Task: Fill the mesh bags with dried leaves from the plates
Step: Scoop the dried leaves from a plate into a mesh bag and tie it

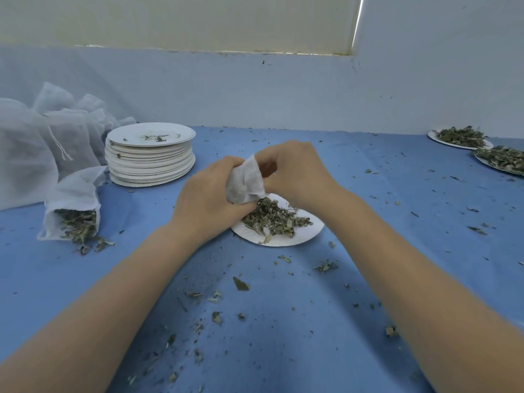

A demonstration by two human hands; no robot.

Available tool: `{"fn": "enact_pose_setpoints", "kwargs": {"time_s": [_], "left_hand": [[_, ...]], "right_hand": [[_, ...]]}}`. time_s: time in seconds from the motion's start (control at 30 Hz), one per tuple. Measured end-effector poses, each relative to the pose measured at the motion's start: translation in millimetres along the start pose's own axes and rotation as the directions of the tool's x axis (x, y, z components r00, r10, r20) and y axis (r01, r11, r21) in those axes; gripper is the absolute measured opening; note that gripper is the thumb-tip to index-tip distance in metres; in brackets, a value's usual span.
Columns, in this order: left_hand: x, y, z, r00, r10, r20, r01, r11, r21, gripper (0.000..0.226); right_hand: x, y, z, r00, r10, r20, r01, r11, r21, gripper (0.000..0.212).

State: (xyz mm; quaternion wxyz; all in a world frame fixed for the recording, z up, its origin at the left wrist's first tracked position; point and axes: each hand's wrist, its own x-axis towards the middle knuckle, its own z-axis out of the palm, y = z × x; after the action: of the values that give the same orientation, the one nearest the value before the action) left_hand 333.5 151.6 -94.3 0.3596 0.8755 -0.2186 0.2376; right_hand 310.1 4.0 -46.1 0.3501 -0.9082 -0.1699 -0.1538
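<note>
Left hand [208, 198]: fingers curled round a mesh bag [245, 181], gripping it.
Right hand [295, 171]: pinches the bag's upper edge.
Bag: held just above the plate [306, 235] of leaves [273, 218], mid-cloth.
Filled bag [75, 207]: lying near the cloth's left edge, leaves spilling out.
Stack [150, 154]: plates, far left.
Full plates [460, 137]: two, far right corner.
Cloth [283, 321]: blue, strewn with crumbs.

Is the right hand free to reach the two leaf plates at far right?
Probably not yet: the right hand and left hand both hold the mesh bag. The path to those plates looks unobstructed.
</note>
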Motion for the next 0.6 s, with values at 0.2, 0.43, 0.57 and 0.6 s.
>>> {"fn": "enact_pose_setpoints", "kwargs": {"time_s": [0.2,0.43,0.57,0.6], "left_hand": [[-0.2,-0.4,-0.1,0.997,0.034,0.069,-0.038,0.997,0.061,0.037],[2.8,-12.6,-9.3,1.000,-0.025,-0.018,0.027,0.992,0.123,0.042],[2.6,-19.5,-9.5,0.996,-0.079,-0.030,0.082,0.989,0.123,0.036],[2.4,-20.3,-9.0,0.996,-0.089,-0.029,0.091,0.989,0.120,0.036]], "right_hand": [[-0.1,3.6,-1.5,0.961,0.019,0.276,-0.015,1.000,-0.015,0.027],[0.4,11.9,-32.9,0.989,0.014,0.149,-0.036,0.988,0.148,0.012],[-1.7,18.0,-40.4,0.875,0.309,0.373,-0.170,0.917,-0.361,0.047],[-2.3,18.3,-37.3,0.824,0.382,0.419,-0.184,0.879,-0.440,0.060]]}}
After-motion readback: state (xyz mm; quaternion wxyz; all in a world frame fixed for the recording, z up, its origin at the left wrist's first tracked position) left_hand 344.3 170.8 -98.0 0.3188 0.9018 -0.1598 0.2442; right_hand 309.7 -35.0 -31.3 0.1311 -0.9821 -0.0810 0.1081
